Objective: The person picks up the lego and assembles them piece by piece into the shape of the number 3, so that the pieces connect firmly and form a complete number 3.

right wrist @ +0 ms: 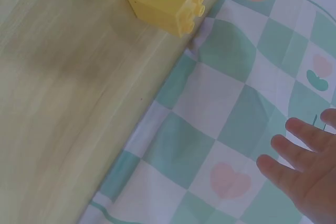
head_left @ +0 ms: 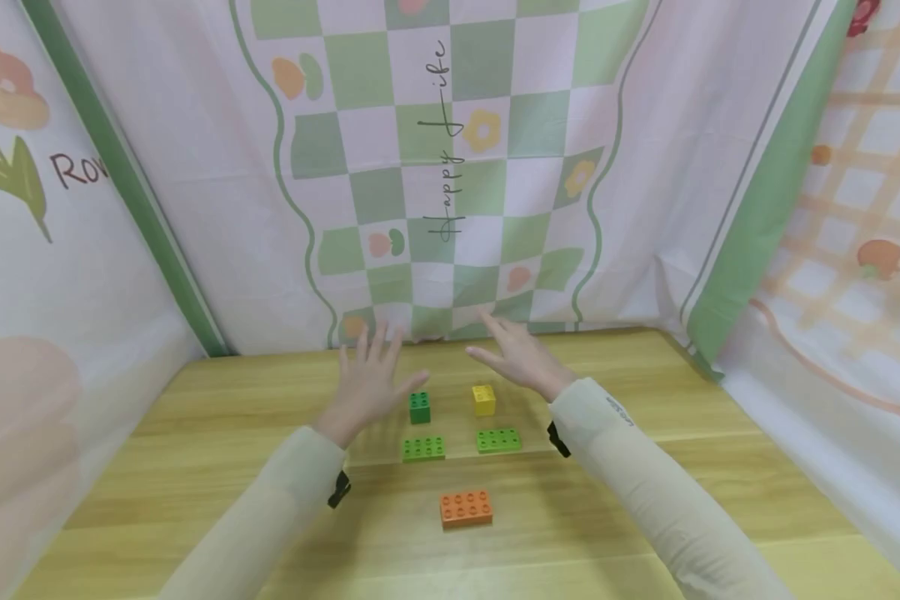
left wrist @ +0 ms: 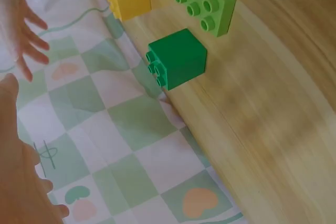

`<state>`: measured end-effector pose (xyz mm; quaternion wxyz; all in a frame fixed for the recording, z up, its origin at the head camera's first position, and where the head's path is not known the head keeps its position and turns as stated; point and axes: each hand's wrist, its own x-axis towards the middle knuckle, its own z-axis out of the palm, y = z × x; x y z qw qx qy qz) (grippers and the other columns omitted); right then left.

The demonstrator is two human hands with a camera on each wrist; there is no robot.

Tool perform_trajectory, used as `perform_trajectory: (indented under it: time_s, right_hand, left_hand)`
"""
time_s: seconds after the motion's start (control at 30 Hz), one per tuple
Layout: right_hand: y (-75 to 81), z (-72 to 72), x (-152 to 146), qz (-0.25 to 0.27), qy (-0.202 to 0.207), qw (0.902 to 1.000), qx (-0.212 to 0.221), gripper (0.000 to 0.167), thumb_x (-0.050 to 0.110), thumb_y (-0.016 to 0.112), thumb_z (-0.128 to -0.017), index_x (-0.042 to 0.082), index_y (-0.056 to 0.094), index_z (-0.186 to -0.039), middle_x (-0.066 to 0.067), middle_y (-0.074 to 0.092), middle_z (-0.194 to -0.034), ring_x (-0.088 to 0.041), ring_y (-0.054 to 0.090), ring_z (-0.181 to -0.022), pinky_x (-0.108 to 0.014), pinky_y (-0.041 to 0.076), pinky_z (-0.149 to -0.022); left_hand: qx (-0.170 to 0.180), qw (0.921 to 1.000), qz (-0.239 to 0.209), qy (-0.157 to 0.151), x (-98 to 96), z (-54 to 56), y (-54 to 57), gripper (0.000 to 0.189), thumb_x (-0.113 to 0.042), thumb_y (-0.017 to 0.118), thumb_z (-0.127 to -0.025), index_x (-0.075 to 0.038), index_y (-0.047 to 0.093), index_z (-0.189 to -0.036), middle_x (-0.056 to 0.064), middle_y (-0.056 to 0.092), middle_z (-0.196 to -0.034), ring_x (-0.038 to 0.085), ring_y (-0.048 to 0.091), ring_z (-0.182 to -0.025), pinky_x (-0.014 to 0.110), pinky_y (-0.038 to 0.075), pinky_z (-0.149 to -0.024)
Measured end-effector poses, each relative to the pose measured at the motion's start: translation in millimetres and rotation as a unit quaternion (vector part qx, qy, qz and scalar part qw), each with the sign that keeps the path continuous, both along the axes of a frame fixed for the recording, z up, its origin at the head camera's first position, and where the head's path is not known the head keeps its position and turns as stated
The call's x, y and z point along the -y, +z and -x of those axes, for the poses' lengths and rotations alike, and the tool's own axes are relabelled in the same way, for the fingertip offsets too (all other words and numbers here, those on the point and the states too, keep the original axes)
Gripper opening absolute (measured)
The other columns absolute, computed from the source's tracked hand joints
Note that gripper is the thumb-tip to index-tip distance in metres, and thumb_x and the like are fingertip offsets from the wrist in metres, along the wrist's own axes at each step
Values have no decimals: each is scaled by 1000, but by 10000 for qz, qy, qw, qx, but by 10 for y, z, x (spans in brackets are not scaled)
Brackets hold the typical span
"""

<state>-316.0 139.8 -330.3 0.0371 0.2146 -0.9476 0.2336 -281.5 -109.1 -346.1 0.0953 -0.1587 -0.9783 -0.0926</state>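
Note:
My left hand (head_left: 369,383) is raised over the table with its fingers spread and nothing in it. Nearest to it is a dark green toy brick (head_left: 419,408), just right of the thumb. The right hand (head_left: 523,357) also hovers with fingers straight, holding nothing, beyond and right of a yellow brick (head_left: 483,401). Two flat light green bricks lie nearer to me, the left one (head_left: 423,449) below the dark green brick and the right one (head_left: 498,441) below the yellow. An orange brick (head_left: 466,508) lies closest to me. All the bricks stand apart from one another.
The wooden table (head_left: 217,450) ends at the back against a hanging checked cloth (head_left: 480,192). More printed cloth hangs along the left side (head_left: 67,275) and the right side (head_left: 832,250). Both forearms reach in from the front, in light sleeves with dark wrist straps.

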Motion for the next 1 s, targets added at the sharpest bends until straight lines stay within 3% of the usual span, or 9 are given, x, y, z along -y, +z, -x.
perform_trajectory:
  time_s: [0.37, 0.5, 0.83, 1.0]
  right_hand:
    - [-68, -26, -51, 92, 234, 9997, -69, 76, 53, 48, -90, 21, 12, -148, -14, 25, -147, -34, 28, -130, -52, 24, -102]
    - [-97, -26, -66, 176, 280, 9994, -28, 75, 51, 49, -90, 20, 13, -148, -12, 23, -148, -35, 27, -130, -53, 23, -102]
    - [-200, -26, -89, 435, 337, 9980, 294, 79, 52, 51, -89, 15, 15, -148, -7, 17, -150, -32, 21, -133, -49, 18, -105]
    - [-268, -5, -122, 600, 338, 9965, 479, 79, 51, 53, -88, 15, 16, -148, -10, 20, -149, -32, 23, -132, -50, 20, -104]
  left_hand:
    - [-54, 9991, -199, -367, -8, -145, -68, 82, -63, 34, -90, -16, 1, -148, 12, -5, -151, 40, -3, -135, 63, 0, -100]
    - [-84, 9986, -228, -468, 2, -190, -119, 83, -62, 37, -89, -13, 7, -148, 14, -1, -152, 39, -2, -135, 64, 2, -100]
    - [-97, 9971, -298, -686, 1, -321, -257, 85, -57, 46, -88, -8, 10, -147, 16, 3, -151, 43, 6, -133, 64, 3, -100]
    - [-31, 9960, -386, -808, -12, -371, -328, 85, -58, 44, -89, -9, 8, -148, 16, 4, -151, 43, 4, -133, 63, 6, -101]
